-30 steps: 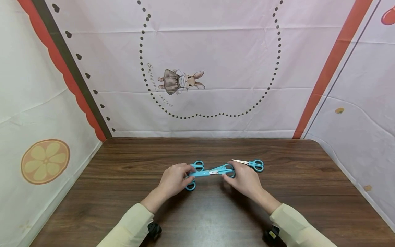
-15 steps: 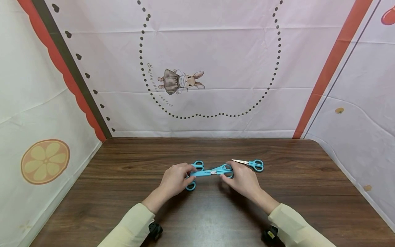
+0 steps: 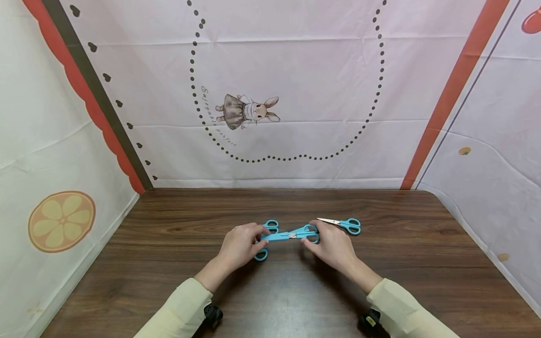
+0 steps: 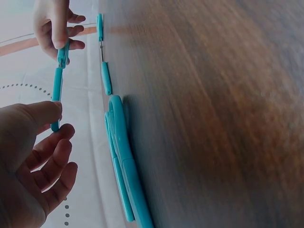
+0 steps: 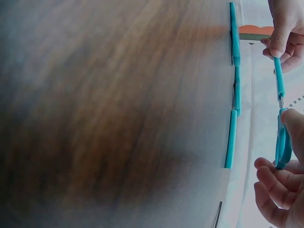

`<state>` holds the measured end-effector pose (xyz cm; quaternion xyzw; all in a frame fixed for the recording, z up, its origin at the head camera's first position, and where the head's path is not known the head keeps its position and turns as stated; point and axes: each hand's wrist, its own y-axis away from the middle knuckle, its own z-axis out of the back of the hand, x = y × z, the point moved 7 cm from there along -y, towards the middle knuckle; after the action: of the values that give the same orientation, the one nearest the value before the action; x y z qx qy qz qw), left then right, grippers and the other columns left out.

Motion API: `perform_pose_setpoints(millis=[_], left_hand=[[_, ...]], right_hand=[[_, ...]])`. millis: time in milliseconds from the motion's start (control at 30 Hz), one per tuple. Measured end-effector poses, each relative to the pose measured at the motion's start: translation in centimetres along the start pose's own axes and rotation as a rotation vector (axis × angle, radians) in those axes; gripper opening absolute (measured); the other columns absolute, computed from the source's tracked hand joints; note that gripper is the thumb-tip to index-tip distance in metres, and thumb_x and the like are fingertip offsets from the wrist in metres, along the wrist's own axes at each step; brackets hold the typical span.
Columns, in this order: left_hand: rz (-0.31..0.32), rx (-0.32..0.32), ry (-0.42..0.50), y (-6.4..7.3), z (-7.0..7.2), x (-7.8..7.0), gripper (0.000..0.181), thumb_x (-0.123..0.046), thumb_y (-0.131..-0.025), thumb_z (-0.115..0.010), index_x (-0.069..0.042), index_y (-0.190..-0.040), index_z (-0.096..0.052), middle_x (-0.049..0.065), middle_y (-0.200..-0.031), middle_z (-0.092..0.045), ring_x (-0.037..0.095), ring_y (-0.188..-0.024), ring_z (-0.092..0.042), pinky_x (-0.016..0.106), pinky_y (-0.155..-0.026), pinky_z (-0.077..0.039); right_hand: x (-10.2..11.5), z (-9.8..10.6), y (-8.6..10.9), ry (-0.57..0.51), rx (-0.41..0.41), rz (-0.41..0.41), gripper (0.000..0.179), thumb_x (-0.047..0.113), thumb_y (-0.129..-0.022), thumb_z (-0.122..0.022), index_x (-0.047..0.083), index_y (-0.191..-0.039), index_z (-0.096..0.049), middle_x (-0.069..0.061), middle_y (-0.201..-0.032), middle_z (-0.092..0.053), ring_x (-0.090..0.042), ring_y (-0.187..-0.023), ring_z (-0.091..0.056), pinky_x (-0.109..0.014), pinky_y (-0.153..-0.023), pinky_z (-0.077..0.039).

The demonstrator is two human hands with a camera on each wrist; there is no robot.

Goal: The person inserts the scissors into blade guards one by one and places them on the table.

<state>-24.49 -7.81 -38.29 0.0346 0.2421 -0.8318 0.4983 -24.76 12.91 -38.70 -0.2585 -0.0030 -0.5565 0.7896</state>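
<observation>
Both hands hold one pair of blue-handled scissors (image 3: 302,232) level above the table. My left hand (image 3: 238,244) pinches the far end of the blue blade cover (image 3: 276,237) between thumb and index finger, its other fingers loosely bent. At the handle loops, my right hand (image 3: 336,244) grips with thumb and fingertips. A short stretch of silver metal shows between cover and handles. On the table below the left hand lie more blue scissor handles (image 4: 124,142), partly hidden in the head view. Another pair of scissors (image 3: 346,225) lies behind the right hand, its silver blades bare and pointing left.
The brown wood-grain table (image 3: 287,291) has its back edge against a printed cloth (image 3: 296,84) with a rabbit picture. In the left wrist view a slim blue piece (image 4: 106,78) lies on the tabletop near the bare blades.
Over the last second my right hand has shifted slightly left with the handles. Less silver metal shows between handles and cover. The left hand and the scissors on the table look unmoved.
</observation>
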Motion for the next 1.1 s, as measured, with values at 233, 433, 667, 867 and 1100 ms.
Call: perform_pose_setpoints(millis=[233,433,667,867,1100], left_hand=[[0.006,0.001,-0.004,0.00,-0.01,0.00,0.014,-0.026,-0.081,-0.070,-0.026,-0.095,-0.068,-0.014,-0.070,-0.053,-0.002,-0.051,-0.039,0.017,-0.044,-0.033],[0.007,-0.002,-0.004,-0.09,-0.02,0.01,0.015,-0.026,-0.081,-0.070,-0.026,-0.096,-0.068,-0.014,-0.070,-0.051,-0.002,-0.052,-0.040,0.017,-0.044,-0.033],[0.008,-0.007,-0.003,-0.03,-0.01,0.10,0.015,-0.027,-0.082,-0.070,-0.025,-0.096,-0.068,-0.014,-0.069,-0.050,-0.002,-0.052,-0.040,0.017,-0.044,-0.033],[0.011,-0.018,0.003,-0.05,0.12,0.16,0.015,-0.026,-0.082,-0.070,-0.025,-0.096,-0.069,-0.015,-0.068,-0.049,-0.001,-0.053,-0.040,0.017,-0.045,-0.033],[0.002,-0.043,0.008,-0.14,0.19,0.17,0.015,-0.025,-0.081,-0.071,-0.024,-0.095,-0.069,-0.014,-0.069,-0.050,-0.002,-0.054,-0.041,0.016,-0.045,-0.033]], right_hand=[[0.04,0.04,0.03,0.000,-0.018,0.006,0.047,0.042,-0.076,-0.071,0.011,-0.110,-0.062,0.008,-0.066,-0.056,-0.004,-0.048,-0.039,-0.023,-0.043,-0.032],[0.02,0.13,0.01,0.001,-0.034,0.007,0.047,0.042,-0.076,-0.071,0.010,-0.110,-0.061,0.012,-0.059,-0.045,-0.005,-0.048,-0.036,-0.023,-0.043,-0.029],[0.16,0.17,-0.02,-0.004,-0.049,0.009,0.047,0.041,-0.075,-0.072,0.010,-0.109,-0.061,0.010,-0.063,-0.052,-0.004,-0.049,-0.038,-0.023,-0.044,-0.032],[0.33,0.29,-0.07,-0.016,-0.061,0.004,0.047,0.040,-0.075,-0.072,0.011,-0.110,-0.060,0.009,-0.064,-0.054,-0.003,-0.049,-0.039,-0.022,-0.044,-0.033],[0.43,0.40,-0.15,-0.026,-0.071,-0.008,0.046,0.039,-0.075,-0.073,0.011,-0.110,-0.060,0.009,-0.063,-0.054,-0.004,-0.048,-0.039,-0.023,-0.045,-0.033]])
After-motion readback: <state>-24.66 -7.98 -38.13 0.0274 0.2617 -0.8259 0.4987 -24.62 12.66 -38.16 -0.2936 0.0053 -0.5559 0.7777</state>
